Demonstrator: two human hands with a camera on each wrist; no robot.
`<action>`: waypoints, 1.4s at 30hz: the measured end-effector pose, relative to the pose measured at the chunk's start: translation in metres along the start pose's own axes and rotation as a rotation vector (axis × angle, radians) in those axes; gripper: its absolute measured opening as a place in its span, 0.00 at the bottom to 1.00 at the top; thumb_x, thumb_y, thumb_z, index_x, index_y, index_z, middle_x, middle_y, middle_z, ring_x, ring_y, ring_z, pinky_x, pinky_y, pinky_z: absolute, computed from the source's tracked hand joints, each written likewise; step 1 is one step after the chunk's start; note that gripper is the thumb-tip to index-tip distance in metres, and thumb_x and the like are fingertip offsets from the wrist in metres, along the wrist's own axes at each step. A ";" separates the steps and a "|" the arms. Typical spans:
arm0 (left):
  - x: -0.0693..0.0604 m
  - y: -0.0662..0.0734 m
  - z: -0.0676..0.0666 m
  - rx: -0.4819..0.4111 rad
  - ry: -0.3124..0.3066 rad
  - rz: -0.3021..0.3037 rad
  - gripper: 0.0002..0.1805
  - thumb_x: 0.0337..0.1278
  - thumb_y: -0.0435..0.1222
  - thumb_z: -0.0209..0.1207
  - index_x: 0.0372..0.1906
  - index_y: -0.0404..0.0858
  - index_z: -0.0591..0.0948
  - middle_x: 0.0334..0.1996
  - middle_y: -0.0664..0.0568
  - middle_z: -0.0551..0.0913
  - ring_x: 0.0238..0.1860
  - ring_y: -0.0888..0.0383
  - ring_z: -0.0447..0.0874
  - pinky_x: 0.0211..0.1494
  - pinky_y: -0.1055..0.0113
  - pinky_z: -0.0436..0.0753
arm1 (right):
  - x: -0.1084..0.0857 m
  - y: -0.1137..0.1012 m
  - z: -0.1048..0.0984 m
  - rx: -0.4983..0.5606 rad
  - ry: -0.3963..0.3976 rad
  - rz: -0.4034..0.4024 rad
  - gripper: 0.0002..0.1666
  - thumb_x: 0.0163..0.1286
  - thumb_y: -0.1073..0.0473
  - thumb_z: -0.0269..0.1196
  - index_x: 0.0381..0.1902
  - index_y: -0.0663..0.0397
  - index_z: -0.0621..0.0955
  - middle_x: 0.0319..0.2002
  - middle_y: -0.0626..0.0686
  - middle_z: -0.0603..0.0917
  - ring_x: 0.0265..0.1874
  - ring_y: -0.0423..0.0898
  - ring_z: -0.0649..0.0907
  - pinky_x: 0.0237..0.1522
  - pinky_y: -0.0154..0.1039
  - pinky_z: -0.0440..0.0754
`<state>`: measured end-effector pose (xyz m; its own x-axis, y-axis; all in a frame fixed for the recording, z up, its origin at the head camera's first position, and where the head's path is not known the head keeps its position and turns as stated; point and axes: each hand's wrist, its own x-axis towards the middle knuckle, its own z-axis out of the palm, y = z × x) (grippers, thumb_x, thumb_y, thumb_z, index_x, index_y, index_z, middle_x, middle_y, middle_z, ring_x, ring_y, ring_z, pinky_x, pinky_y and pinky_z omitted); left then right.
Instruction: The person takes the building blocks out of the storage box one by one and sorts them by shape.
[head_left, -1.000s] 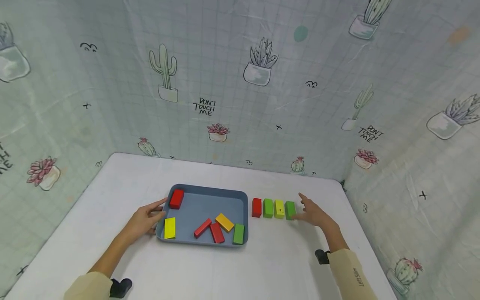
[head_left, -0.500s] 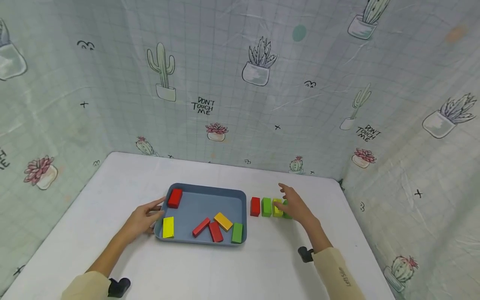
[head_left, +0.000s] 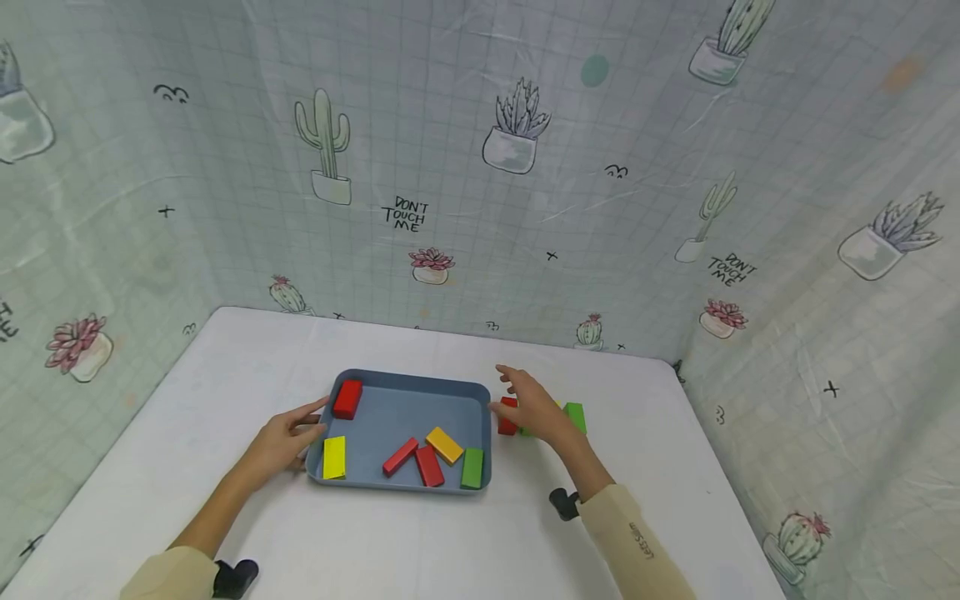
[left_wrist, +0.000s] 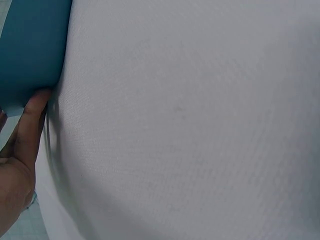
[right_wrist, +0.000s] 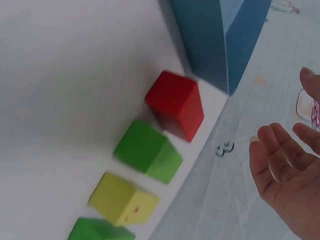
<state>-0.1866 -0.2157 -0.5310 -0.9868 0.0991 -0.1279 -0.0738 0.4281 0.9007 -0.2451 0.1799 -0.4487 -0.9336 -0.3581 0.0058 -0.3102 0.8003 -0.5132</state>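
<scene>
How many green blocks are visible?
3: first green block in the tray, near right corner; second green block and third green block outside, with a yellow block between them.

Soft, even light fills the head view, with faint shadows on the white surface [head_left: 420, 537]. Both wrist views are dimmer and greyer; in the right one, the yellow block [right_wrist: 119, 197] looks slightly blurred.
</scene>
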 end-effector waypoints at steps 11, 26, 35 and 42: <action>-0.003 0.000 0.000 -0.016 -0.001 -0.005 0.31 0.64 0.39 0.56 0.71 0.44 0.63 0.59 0.30 0.68 0.49 0.42 0.74 0.30 0.62 0.83 | 0.019 -0.038 0.037 0.003 -0.100 -0.096 0.42 0.63 0.48 0.65 0.70 0.53 0.62 0.59 0.55 0.73 0.54 0.49 0.74 0.53 0.42 0.75; -0.005 -0.003 -0.002 -0.026 0.016 -0.004 0.31 0.64 0.39 0.57 0.70 0.45 0.64 0.59 0.31 0.68 0.48 0.43 0.75 0.29 0.62 0.83 | 0.037 -0.088 0.078 0.086 -0.207 -0.170 0.42 0.63 0.46 0.64 0.71 0.49 0.61 0.62 0.49 0.69 0.56 0.45 0.74 0.50 0.35 0.76; -0.004 0.000 -0.001 -0.026 0.012 -0.004 0.31 0.64 0.38 0.57 0.71 0.44 0.63 0.59 0.30 0.68 0.49 0.41 0.75 0.29 0.61 0.83 | 0.046 -0.108 0.098 0.040 -0.207 -0.159 0.43 0.60 0.47 0.67 0.70 0.48 0.64 0.59 0.51 0.71 0.53 0.43 0.76 0.46 0.32 0.77; -0.003 0.004 0.000 -0.018 0.004 -0.004 0.31 0.64 0.38 0.57 0.71 0.45 0.63 0.59 0.31 0.68 0.49 0.41 0.75 0.29 0.62 0.83 | 0.053 -0.118 0.107 -0.021 -0.177 -0.154 0.43 0.58 0.45 0.68 0.69 0.46 0.65 0.59 0.48 0.71 0.51 0.40 0.75 0.47 0.31 0.77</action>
<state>-0.1838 -0.2138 -0.5269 -0.9871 0.0935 -0.1303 -0.0807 0.4125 0.9074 -0.2389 0.0152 -0.4796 -0.8296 -0.5540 -0.0691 -0.4518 0.7390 -0.4998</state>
